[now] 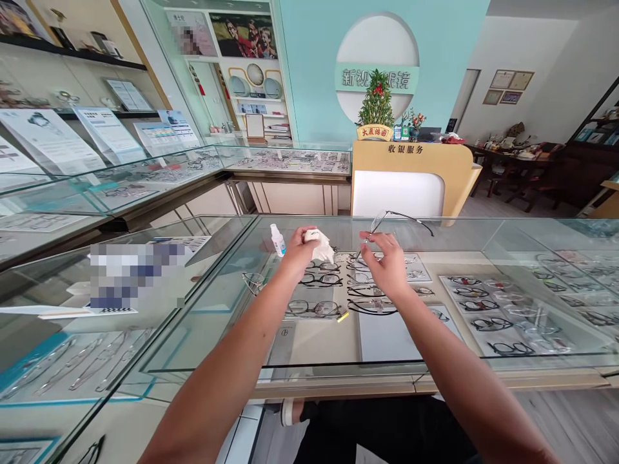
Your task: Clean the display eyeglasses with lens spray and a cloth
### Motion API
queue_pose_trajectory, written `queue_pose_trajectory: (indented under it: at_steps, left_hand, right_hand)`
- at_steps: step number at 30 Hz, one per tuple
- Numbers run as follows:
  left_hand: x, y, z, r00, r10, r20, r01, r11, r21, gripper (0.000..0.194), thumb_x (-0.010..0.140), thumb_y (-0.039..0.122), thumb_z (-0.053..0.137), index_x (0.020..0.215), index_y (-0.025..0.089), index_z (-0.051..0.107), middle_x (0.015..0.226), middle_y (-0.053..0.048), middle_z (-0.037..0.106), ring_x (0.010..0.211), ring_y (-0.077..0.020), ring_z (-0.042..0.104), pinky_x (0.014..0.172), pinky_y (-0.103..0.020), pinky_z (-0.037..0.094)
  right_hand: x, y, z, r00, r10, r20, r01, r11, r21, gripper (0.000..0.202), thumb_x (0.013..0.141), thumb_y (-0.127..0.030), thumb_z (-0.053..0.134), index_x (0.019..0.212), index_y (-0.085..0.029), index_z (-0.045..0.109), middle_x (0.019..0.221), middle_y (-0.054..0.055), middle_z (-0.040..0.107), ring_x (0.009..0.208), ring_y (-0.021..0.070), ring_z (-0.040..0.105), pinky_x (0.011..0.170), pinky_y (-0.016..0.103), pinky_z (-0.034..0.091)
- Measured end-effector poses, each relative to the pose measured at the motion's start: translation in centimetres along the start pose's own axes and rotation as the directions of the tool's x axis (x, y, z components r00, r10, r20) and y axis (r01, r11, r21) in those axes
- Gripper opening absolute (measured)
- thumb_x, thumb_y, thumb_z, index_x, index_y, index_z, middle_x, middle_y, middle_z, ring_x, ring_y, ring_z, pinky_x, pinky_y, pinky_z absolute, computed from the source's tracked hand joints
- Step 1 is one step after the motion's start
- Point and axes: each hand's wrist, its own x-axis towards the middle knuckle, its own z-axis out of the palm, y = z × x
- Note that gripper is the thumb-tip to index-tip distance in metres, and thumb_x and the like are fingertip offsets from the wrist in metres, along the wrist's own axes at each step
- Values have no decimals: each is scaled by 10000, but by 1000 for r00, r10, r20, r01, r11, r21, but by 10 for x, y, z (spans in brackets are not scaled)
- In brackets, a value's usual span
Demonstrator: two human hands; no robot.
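My left hand (300,250) is closed around a crumpled white cloth (320,245), part of which hangs past the fingers. Between the thumb and fingers of my right hand (384,263) is a pair of glasses (378,221), held up above the glass counter. One dark temple of it stretches out to the right; the fingers hide part of the frame. Just left of my left hand, a small white spray bottle (277,240) stands upright on the counter. Another pair of glasses (253,282) lies near my left forearm.
Beneath both hands is a glass display counter (319,357) with rows of glasses inside. More glasses on trays (483,316) sit to the right. Papers (140,274) lie on the left counter. Across the room stands a cashier desk (411,158) with a plant (376,103).
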Motion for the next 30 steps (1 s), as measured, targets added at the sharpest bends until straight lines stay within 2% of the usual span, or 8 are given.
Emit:
queue_pose_trajectory:
  at_steps: [4,8,10,15,19,25,28,30]
  left_hand:
    - [-1,5,-6,996,-83,-15,85,988,131,526,756,374,812,1235,212,668,1074,-95,794,874,-238,730,756,-347,540]
    - [-5,11,-11,998,61,25,-65,905,420,355,903,370,727,1226,230,685,1242,-134,767,1142,-312,724,1011,-452,544]
    - [-7,15,-12,988,151,-20,-114,820,560,246,946,357,684,1155,236,727,1333,-160,702,1297,-355,655,1133,-511,494]
    - [-3,20,-20,942,196,-274,60,703,709,369,938,411,713,1266,245,755,1596,-244,466,1515,-508,423,1180,-666,391]
    - [9,15,-32,962,43,-271,178,651,738,611,877,497,751,1430,246,686,1790,-255,286,1627,-569,260,1197,-713,337]
    - [20,9,-43,974,-153,-164,223,569,791,761,868,539,723,1539,189,643,1695,-301,481,1595,-578,349,1212,-698,315]
    - [16,11,-44,981,-87,-173,191,587,787,717,873,504,720,1511,184,651,1658,-289,532,1563,-579,389,1203,-704,326]
    - [12,16,-43,975,29,-219,153,626,765,618,914,476,687,1469,206,667,1609,-272,575,1540,-560,426,1197,-712,341]
  right_hand:
    - [1,0,0,1000,-10,-10,10,1000,4,159,1047,-320,614,1085,-257,755,1228,85,859,1099,325,717,971,517,587]
    - [1,-1,-1,1000,-7,-3,7,1000,2,166,1045,-324,610,1088,-262,758,1221,88,861,1104,333,719,975,531,579]
    - [1,-2,-1,1000,-17,-4,17,1000,5,174,1052,-326,601,1087,-260,758,1221,88,861,1100,330,714,972,528,577]
    - [1,-1,-2,1000,-12,4,12,1000,1,202,1076,-330,575,1107,-258,762,1241,81,855,1114,327,699,985,523,564]
    - [0,-1,-2,1000,-9,10,9,1000,11,246,1094,-319,531,1118,-255,768,1237,77,854,1112,322,694,988,515,558]
    - [0,-2,-3,1000,5,16,-5,1000,12,261,1092,-318,517,1098,-257,772,1228,78,852,1120,323,707,1002,517,554]
    - [1,-4,-4,1000,18,20,-18,1000,11,258,1082,-304,510,1073,-255,763,1227,83,852,1108,323,707,986,516,557]
    - [2,-4,-4,1000,24,10,-24,1000,14,257,1082,-307,503,1059,-251,753,1219,88,853,1084,320,703,971,514,560]
